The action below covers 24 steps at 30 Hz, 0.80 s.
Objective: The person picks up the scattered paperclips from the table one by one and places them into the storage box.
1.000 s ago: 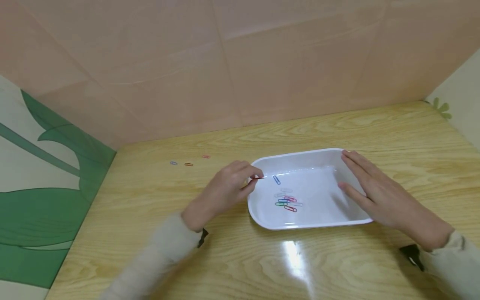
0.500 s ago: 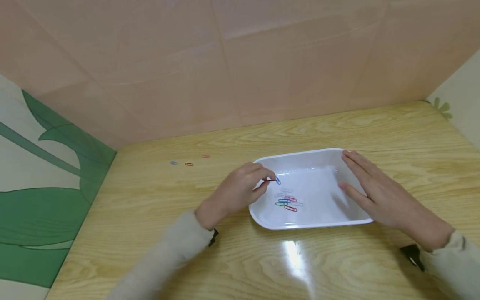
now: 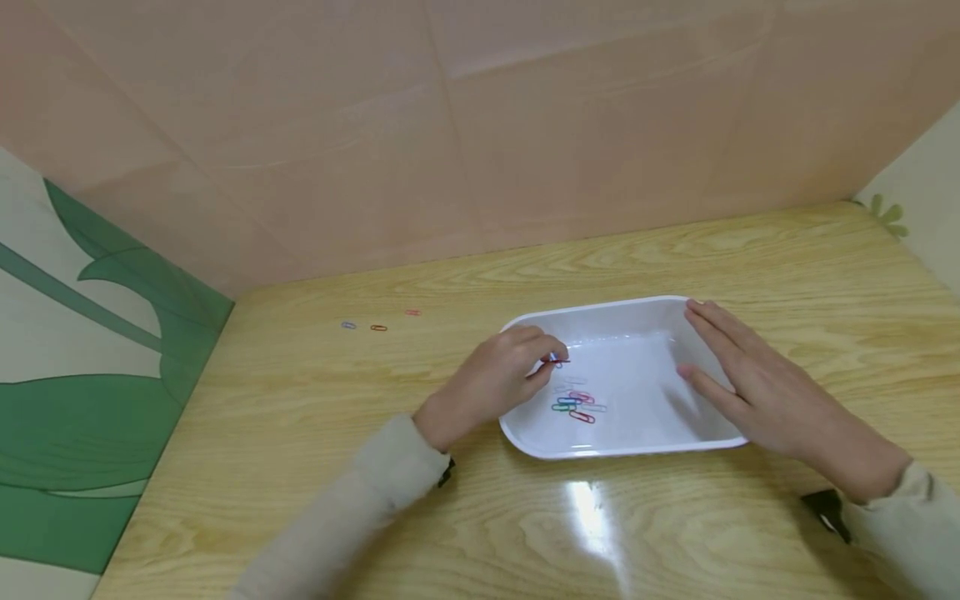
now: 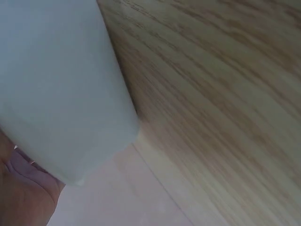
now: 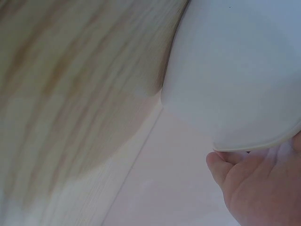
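In the head view my left hand (image 3: 506,375) reaches over the left rim of a white tray (image 3: 645,307) and pinches a red paper clip (image 3: 564,361) between thumb and fingertips. A blue paper clip (image 3: 558,365) shows just behind those fingertips, partly hidden. On the tray floor lies a loose cluster with a green paper clip (image 3: 561,407), another red paper clip (image 3: 582,417) and several pale or pink ones. My right hand (image 3: 757,392) rests on the tray's right end with straight fingers along the rim, its thumb over the inside. The right wrist view shows these fingers at the rim (image 5: 263,147).
Outside the tray, to the far left on the wooden table (image 3: 300,417), lie a blue paper clip (image 3: 348,326), an orange-red paper clip (image 3: 378,328) and a pink paper clip (image 3: 412,312). A pinkish covering (image 3: 450,125) rises behind the table, and a leaf-patterned panel (image 3: 90,375) borders the left.
My left hand has moved right, from the tray's left rim to over its inside, carrying the red paper clip up to the blue one. The right hand and tray stay put.
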Motion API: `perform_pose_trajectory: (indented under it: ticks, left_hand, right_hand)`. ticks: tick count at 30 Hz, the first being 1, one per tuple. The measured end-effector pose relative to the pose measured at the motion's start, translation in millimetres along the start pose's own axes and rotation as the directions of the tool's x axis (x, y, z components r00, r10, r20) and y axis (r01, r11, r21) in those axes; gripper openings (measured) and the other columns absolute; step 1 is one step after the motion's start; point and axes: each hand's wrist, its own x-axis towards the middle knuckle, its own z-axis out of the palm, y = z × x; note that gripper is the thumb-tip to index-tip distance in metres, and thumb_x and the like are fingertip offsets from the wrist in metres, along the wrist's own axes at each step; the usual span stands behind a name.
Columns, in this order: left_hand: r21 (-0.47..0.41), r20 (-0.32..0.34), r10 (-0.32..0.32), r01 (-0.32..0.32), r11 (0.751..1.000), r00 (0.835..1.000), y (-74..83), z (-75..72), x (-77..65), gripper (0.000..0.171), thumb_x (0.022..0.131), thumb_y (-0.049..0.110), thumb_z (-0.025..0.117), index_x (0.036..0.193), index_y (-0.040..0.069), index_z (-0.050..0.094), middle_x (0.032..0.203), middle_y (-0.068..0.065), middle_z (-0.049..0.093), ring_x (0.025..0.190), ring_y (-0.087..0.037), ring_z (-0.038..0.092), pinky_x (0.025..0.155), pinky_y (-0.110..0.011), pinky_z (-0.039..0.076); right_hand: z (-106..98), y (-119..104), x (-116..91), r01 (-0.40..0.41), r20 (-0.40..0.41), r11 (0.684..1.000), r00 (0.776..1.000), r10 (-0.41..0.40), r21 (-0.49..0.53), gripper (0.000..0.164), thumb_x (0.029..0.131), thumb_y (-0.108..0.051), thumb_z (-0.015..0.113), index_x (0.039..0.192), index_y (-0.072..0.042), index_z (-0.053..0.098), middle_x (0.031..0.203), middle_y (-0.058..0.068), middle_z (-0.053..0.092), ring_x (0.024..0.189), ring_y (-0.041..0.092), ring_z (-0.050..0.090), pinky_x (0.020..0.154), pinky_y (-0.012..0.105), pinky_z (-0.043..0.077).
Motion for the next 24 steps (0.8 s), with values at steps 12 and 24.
perform_pose_trajectory:
  ticks: [12, 24]
  left_hand:
    - [0.040, 0.151, -0.119, 0.114, 0.993, 0.981, 2.6, 6.7, 6.2, 0.013, 0.094, 0.011, 0.066, 0.104, 0.016, 0.073, 0.091, 0.004, 0.069, 0.083, -0.008, 0.059, 0.074, -0.018, 0.049]
    - [0.127, 0.187, -0.146, 0.123, 0.984, 0.971, 3.2, 12.5, 8.7, 0.013, 0.092, 0.015, 0.068, 0.102, 0.020, 0.074, 0.086, 0.008, 0.069, 0.078, -0.007, 0.058, 0.070, -0.020, 0.047]
  right_hand:
    - [0, 1, 1, 0.013, -0.018, 1.000, 1.000, -0.013, -0.007, 0.071, 0.102, -0.028, 0.053, 0.157, 0.000, 0.018, 0.163, 0.023, 0.020, 0.153, 0.037, 0.013, 0.127, 0.036, 0.001]
    - [2, 2, 0, 0.008, -0.014, 1.000, 1.000, -0.008, -0.002, 0.071, 0.102, -0.028, 0.054, 0.157, 0.000, 0.018, 0.163, 0.023, 0.019, 0.153, 0.037, 0.012, 0.127, 0.041, 0.002]
